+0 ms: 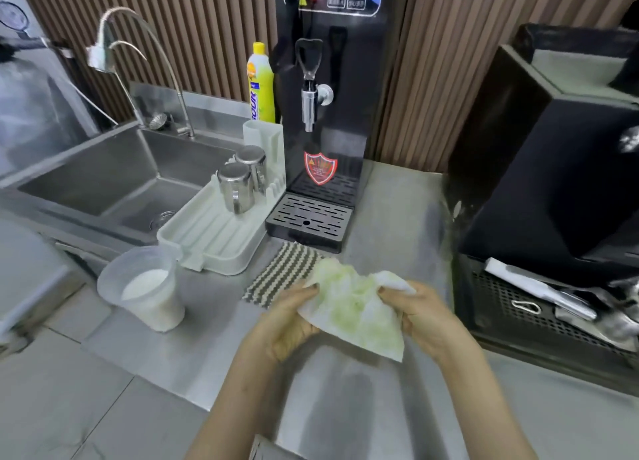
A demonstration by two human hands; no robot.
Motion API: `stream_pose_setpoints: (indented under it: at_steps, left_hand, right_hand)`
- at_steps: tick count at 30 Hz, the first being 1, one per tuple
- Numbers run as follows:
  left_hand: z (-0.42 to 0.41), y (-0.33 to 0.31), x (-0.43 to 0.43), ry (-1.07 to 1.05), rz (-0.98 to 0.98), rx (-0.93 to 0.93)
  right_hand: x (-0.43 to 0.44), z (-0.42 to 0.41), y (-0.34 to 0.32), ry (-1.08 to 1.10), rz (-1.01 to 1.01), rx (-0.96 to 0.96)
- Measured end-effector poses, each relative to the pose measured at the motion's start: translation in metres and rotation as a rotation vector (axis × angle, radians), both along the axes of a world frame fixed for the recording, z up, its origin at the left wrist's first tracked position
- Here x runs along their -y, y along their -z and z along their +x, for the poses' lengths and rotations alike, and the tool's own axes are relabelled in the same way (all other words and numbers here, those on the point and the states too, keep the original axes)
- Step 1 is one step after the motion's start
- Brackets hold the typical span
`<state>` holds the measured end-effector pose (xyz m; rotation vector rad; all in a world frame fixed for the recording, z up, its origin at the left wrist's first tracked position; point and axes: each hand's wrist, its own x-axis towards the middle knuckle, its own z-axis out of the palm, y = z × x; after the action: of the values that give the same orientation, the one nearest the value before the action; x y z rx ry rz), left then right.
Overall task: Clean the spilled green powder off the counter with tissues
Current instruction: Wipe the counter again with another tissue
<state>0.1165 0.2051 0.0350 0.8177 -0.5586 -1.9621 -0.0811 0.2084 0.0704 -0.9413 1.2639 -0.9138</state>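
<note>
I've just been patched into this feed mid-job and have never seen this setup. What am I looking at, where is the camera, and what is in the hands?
No robot here: a person is working with two bare hands. The single picture comes from a wide-angle camera worn on their head, looking forward and down.

The left hand and right hand both grip one crumpled white tissue, stained green, over the steel counter. Just behind it lies a striped cloth.

To the left are a plastic jug of white liquid, a white drying rack holding two steel cups, and a sink. At the back stands a black dispenser with a yellow bottle beside it.
</note>
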Motion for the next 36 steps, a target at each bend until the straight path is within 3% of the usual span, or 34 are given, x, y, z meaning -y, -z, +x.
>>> stream_pose_setpoints:
  at_steps: [4,12,20,24,26,28,30,32,34,36]
  left_hand:
    - [0.030,0.012,0.020,-0.224,-0.078,0.418]
    - [0.061,0.018,0.042,-0.212,-0.243,0.776]
    - [0.066,0.051,0.068,-0.195,-0.410,1.247]
    - [0.066,0.054,0.066,-0.147,-0.462,1.669]
    - [0.064,0.054,0.067,-0.101,-0.631,1.811]
    - [0.062,0.061,0.071,-0.100,-0.868,1.819]
    - [0.062,0.066,0.075,0.059,-1.014,1.727]
    - [0.066,0.070,0.079,0.266,-1.002,1.698]
    - [0.072,0.075,0.083,0.417,-0.949,1.741]
    - [0.075,0.076,0.084,0.437,-0.962,1.776]
  right_hand:
    - [0.024,0.015,0.025,0.040,0.053,-0.098]
    - [0.049,0.067,0.066,0.235,0.062,-0.205]
    - [0.080,0.085,0.084,0.153,-0.059,-0.721]
    - [0.079,0.090,0.086,0.064,-0.143,-0.988]
    - [0.073,0.094,0.085,0.035,-0.275,-1.188]
    - [0.064,0.102,0.087,-0.019,-0.474,-1.273]
    - [0.055,0.110,0.090,-0.222,-0.504,-1.321]
    - [0.049,0.113,0.102,-0.392,-0.461,-1.325]
    - [0.047,0.112,0.109,-0.411,-0.417,-1.356]
    - [0.044,0.113,0.106,-0.415,-0.346,-1.381]
